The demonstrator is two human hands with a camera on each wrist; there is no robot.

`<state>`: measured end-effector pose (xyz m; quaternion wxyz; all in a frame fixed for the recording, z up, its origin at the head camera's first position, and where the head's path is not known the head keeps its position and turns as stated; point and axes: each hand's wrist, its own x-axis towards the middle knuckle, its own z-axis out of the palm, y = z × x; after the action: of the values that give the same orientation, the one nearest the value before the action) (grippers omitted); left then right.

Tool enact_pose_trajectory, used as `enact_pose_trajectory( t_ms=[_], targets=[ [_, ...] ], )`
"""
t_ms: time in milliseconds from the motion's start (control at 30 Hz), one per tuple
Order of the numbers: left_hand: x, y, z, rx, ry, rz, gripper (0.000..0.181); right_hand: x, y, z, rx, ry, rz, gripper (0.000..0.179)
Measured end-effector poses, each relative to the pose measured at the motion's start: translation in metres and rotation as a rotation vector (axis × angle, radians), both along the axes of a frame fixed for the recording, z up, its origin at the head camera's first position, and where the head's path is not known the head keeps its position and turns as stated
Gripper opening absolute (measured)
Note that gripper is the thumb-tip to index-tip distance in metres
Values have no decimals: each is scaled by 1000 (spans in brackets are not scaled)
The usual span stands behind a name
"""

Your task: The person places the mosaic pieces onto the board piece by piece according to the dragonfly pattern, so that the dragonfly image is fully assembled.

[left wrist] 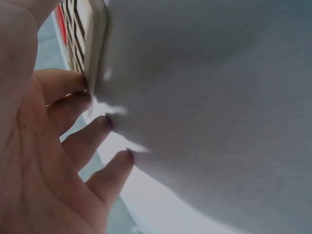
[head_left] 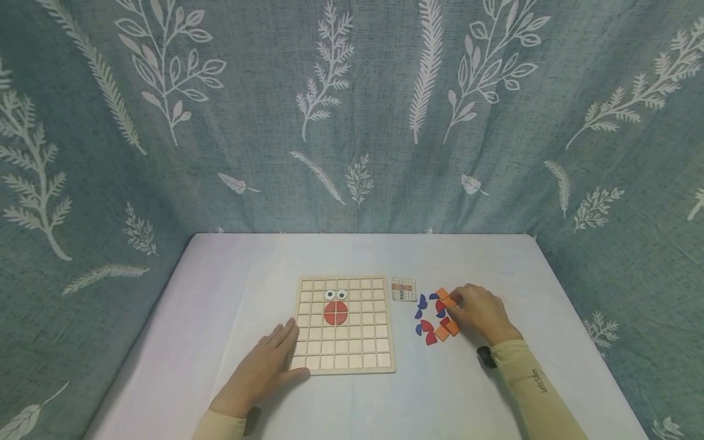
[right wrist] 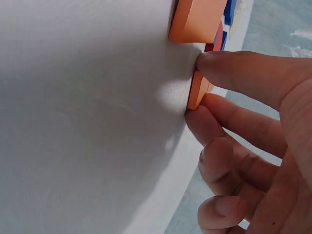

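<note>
My left hand (head_left: 264, 366) rests at the lower left corner of a wooden grid board (head_left: 319, 349), fingers along its left side and thumb by the front edge. In the left wrist view, those fingers (left wrist: 68, 105) are extended, some touching the board's side. On the board sit two eye tiles (head_left: 336, 294) above a red circle (head_left: 335, 313) of quarter pieces. My right hand (head_left: 484, 310) is at the loose pieces right of the board. Its thumb and a finger pinch an orange tile (right wrist: 196, 90) by opposite edges, low at the tabletop, in the right wrist view.
A small pattern card (head_left: 404, 289) lies right of the board. Several blue (head_left: 422, 302), red (head_left: 431, 338) and orange pieces (head_left: 442, 333) are scattered between card and right hand. The white table (head_left: 264, 263) ends at a green leaf-patterned curtain (head_left: 258, 122) behind and at the sides.
</note>
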<state>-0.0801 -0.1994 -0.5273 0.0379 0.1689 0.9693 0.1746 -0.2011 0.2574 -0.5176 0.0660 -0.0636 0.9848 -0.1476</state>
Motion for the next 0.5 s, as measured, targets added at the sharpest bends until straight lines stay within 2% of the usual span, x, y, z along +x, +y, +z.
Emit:
enact_pose_trajectory(
  t_ms=[267, 500],
  targets=[
    [-2, 2, 2, 23, 6, -1, 93, 6, 7, -1, -31, 59, -32, 36],
    [1, 1, -1, 35, 36, 6, 92, 13, 3, 0, -104, 237, 35, 32]
  ],
)
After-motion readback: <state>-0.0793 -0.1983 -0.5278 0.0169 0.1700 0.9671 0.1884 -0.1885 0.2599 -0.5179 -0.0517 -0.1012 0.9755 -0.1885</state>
